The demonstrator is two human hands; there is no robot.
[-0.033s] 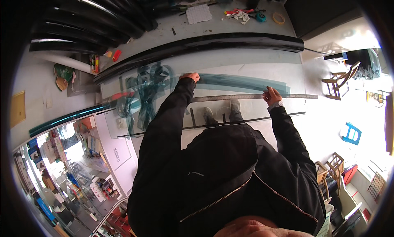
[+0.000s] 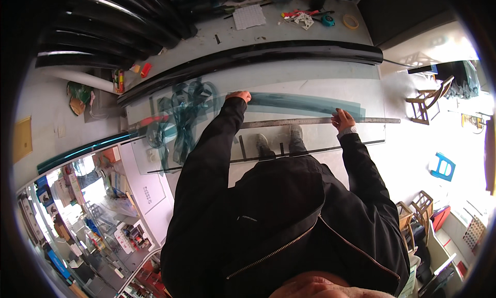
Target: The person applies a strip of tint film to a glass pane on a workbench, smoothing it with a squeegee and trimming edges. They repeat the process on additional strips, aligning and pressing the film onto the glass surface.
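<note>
Currently, from my remote post, I have both forearms reaching forward over the glass-topped table, black sleeves down to the wrists. Left arm runs long and nearly straight; left hand knuckles up, fingers curled narrow, at the left part of a strip of tinted film. Right arm bent more; right hand near the strip's right end, wrist low, thumb and forefinger raised close together at its lower edge. I cannot tell whether either hand truly grips the film or only rests against it. Strip lies across the table between the two hands, just beyond a long metal ruler, whose left end I lose behind the left sleeve. Left palm and most fingertips hidden from me. Ribbons of film heaped left of that hand; overlaps too see-through to separate. Shoes show through the glass, legs mostly covered by the jacket. Picture's rim falls to black; right side glare-washed, hard to make out.
</note>
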